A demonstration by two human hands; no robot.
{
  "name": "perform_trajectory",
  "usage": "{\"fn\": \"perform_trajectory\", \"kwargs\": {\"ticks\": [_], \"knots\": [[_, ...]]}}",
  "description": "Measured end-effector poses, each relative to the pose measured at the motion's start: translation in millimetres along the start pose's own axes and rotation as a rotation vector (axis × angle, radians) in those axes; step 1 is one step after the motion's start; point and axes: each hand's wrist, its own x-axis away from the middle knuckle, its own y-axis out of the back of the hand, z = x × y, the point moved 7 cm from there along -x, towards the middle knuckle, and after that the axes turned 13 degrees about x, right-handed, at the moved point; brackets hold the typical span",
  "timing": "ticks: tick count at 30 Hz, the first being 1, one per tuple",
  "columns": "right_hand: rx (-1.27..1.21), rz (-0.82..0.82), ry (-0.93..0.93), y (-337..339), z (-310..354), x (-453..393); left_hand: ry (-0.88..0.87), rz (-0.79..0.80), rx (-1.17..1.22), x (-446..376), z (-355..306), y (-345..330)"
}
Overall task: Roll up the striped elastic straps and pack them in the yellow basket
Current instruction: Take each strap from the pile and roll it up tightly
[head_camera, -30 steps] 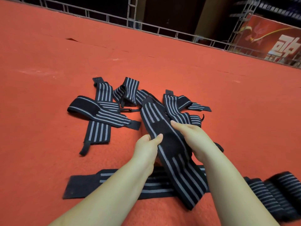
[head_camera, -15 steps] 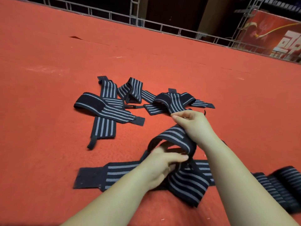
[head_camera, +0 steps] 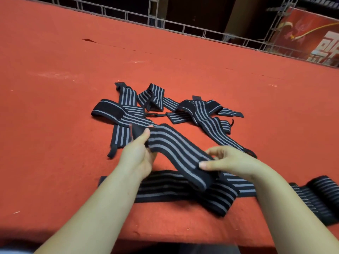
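Note:
A black strap with grey stripes [head_camera: 176, 147] stretches diagonally above the red carpet, held between both hands. My left hand [head_camera: 138, 153] pinches its far upper end. My right hand [head_camera: 229, 160] grips it lower down, thumb on top, and its near end drapes onto the carpet. Under it another striped strap [head_camera: 165, 191] lies flat across the carpet. A loose pile of several striped straps [head_camera: 161, 105] sits just beyond the hands. No yellow basket shows in the head view.
The red carpet [head_camera: 73, 61] spreads all around. A dark striped band [head_camera: 319, 195] lies bunched at the right edge. A metal truss rail [head_camera: 183, 30] and a red banner [head_camera: 311, 33] border the far side.
The looped strap has been pulled out straight. My left hand rose up and away to its far end; my right hand dropped toward me and to the right.

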Motion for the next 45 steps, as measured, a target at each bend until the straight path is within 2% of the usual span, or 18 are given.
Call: {"fn": "perform_trajectory", "kwargs": {"ticks": [3,5,8,11,14,16,19,22,25,28,30,33,35,39,45], "knots": [[0.069,0.155,-0.099,-16,-24,5,-0.057,-0.073,0.071,-7,-23,13],[0.106,0.131,-0.14,-11,-31,9,-0.091,-0.101,0.09,-9,-33,21],[0.246,-0.153,-0.247,34,-37,13,-0.085,-0.154,0.0,-11,-36,35],[0.367,-0.457,-0.355,90,-29,28,0.005,-0.165,-0.128,-4,-24,45],[0.555,-0.529,-0.468,120,-26,32,0.148,-0.105,-0.331,8,-6,45],[0.668,-0.54,-0.496,115,-25,25,0.193,-0.084,-0.43,12,0,47],[0.643,-0.471,-0.314,62,-14,2,0.19,-0.076,-0.457,15,1,50],[0.34,-0.325,-0.011,-24,15,-17,0.186,-0.03,-0.482,22,-4,48],[0.15,-0.273,0.126,-79,39,-37,0.209,0.039,-0.553,30,-15,49],[0.084,-0.275,0.146,-99,51,-55,0.207,0.08,-0.649,33,-31,59],[0.076,-0.287,0.14,-106,55,-65,0.189,0.078,-0.801,33,-42,71],[0.06,-0.25,0.134,-116,61,-77,0.086,0.022,-1.086,27,-65,89],[0.046,-0.19,0.114,-122,65,-85,0.004,-0.039,-1.184,21,-80,101],[0.073,-0.107,0.042,-132,69,-95,-0.012,-0.107,-1.23,16,-93,115],[0.09,-0.068,-0.015,-140,72,-103,0.036,-0.127,-1.167,13,-98,129]]}}
